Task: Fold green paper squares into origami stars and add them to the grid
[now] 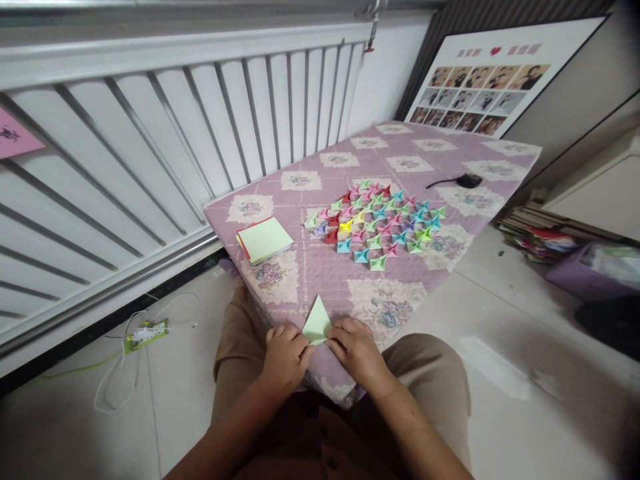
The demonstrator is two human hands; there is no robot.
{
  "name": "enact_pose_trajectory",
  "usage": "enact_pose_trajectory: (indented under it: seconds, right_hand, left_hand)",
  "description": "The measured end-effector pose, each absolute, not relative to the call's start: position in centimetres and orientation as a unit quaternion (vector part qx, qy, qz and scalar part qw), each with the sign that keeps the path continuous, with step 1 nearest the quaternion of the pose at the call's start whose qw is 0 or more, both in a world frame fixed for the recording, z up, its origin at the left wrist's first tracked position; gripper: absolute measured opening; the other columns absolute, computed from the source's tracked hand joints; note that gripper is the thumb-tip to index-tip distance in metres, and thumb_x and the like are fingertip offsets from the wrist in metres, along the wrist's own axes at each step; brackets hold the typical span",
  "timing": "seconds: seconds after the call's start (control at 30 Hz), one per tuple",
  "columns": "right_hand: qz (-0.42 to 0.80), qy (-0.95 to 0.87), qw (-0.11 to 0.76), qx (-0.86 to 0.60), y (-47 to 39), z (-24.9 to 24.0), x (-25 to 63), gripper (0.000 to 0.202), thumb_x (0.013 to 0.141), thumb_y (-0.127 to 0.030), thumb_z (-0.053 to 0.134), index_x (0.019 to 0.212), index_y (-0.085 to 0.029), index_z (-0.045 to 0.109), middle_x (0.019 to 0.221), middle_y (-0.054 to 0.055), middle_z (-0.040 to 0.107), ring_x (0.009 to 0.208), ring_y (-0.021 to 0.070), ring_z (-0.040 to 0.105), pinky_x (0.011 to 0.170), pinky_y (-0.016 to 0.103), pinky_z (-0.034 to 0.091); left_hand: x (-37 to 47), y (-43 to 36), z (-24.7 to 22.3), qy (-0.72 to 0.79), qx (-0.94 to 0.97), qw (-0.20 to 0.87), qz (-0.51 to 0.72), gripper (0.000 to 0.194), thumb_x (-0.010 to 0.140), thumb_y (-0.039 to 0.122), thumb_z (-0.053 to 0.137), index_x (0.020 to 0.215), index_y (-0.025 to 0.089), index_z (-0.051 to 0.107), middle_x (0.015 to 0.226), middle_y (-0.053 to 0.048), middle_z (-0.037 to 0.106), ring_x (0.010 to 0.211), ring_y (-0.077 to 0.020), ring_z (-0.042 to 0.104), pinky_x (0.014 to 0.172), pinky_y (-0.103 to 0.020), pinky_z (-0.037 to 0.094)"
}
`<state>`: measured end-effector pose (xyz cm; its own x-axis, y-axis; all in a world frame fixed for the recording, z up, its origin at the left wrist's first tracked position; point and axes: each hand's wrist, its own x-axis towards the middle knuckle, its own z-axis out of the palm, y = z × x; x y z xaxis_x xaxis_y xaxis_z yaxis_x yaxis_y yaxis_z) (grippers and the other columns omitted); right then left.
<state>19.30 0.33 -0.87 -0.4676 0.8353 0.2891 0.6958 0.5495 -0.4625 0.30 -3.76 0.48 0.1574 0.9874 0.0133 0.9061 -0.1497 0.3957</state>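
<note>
I see left hand and right hand gripping green paper triangle at 2 lower corners. Mid-fold, I judge; next crease would need matched edges.

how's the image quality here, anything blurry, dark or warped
Head view: fairly soft light, with the pale green paper readable between left hand and right hand, though fine creases aren't; head view: white radiator bright, shirt very dark; head view: the purple container looks soft, the upper right corner darkens, and the wide lens appears to stretch the edges.
</note>
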Motion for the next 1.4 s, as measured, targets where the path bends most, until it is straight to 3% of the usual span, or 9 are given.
enact_pose_trajectory:
  seconds: [0.4,1.4]
  right_hand:
    - [0.135,-0.824,0.223,-0.504,1.2,-0.6,18.5,0.023,0.088,-0.036,0.055,0.072,-0.021,0.063,0.076,0.004,0.059,0.074,0.0183,0.051,0.069,0.031,0.033]
    - [0.141,-0.799,0.14,-0.568,2.0,0.5,17.2,0.025,0.083,-0.034,0.06,0.063,-0.02,0.058,0.073,0.002,0.059,0.075,0.017,0.052,0.067,0.029,0.031]
  left_hand:
    - [-0.6,-2.9,0.7,0.693,0.689,0.179,0.113,0.022,0.086,0.035,0.056,0.071,0.019,0.061,0.082,-0.002,0.062,0.085,-0.0189,0.055,0.077,-0.032,0.029]
    - [-1.0,-1.4,1.4,0.683,0.71,0.171,0.016,0.031,0.089,0.042,0.052,0.074,0.019,0.067,0.084,-0.005,0.066,0.085,-0.0202,0.058,0.076,-0.035,0.029]
